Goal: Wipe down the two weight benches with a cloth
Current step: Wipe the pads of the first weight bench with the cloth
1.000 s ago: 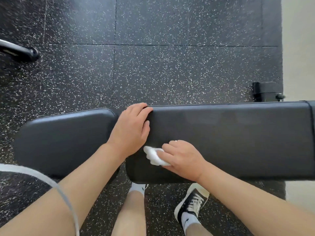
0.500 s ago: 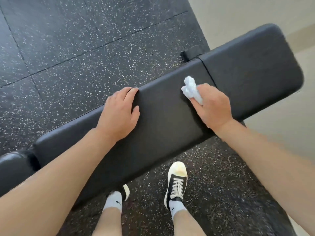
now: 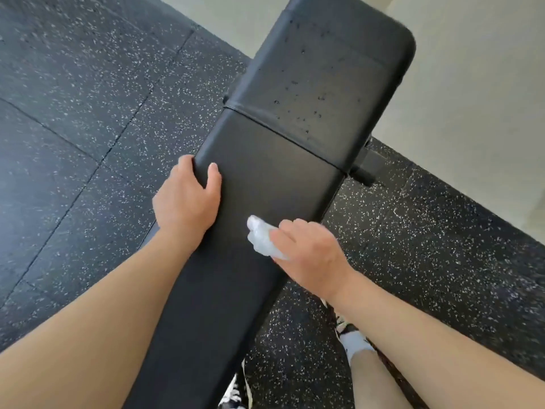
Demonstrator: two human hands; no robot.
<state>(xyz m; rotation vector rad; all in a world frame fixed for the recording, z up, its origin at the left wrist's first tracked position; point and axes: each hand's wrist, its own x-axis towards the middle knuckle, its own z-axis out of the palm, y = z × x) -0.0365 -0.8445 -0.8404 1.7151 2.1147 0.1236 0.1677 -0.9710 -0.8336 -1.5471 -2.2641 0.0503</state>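
Your left hand [image 3: 187, 199] grips the far edge of the black bench [image 3: 265, 160], fingers curled over the side and thumb on top. Your right hand [image 3: 309, 255] holds a wadded white cloth [image 3: 261, 239] pressed to the long pad near its near edge. Droplets [image 3: 312, 93] dot the shorter pad beyond the seam. Speckled rubber floor [image 3: 73, 113] lies beneath.

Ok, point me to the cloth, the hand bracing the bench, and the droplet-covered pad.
cloth [image 3: 261, 239], head view, on the bunched white wad ahead of the fingers.
left hand [image 3: 187, 199], head view, on its back.
far pad [image 3: 321, 72], head view, on its spotted top.
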